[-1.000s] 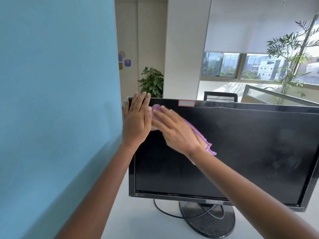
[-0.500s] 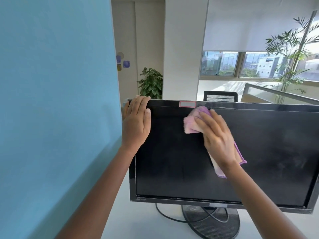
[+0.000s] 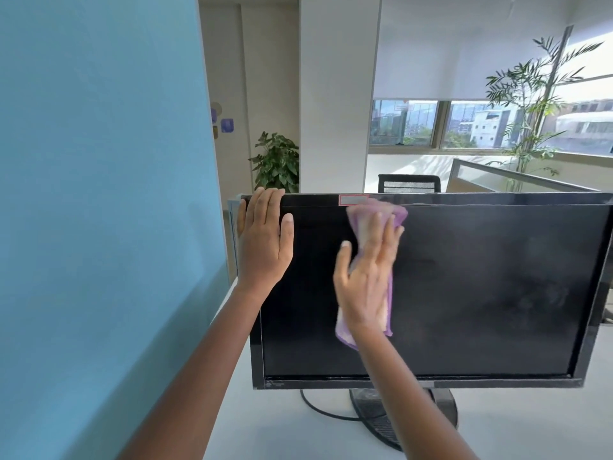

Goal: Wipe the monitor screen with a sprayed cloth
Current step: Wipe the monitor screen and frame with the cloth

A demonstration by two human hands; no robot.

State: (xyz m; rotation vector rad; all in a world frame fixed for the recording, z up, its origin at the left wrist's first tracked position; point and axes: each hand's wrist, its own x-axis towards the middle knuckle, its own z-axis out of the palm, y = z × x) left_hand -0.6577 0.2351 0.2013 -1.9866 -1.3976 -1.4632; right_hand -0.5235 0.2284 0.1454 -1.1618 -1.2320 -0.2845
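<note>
Monitor (image 3: 481,293), white desk (image 3: 282,426) — blue partition (image 3: 99,194) (left).

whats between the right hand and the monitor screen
The purple cloth: in the head view the right hand presses it flat against the monitor screen. Its ends show above the fingers and below the wrist.

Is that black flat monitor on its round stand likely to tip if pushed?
Probably wobbly: the black monitor sits on one round base. The left hand braces its top corner, and the right hand presses the purple cloth high up, likely adding leverage.
</note>
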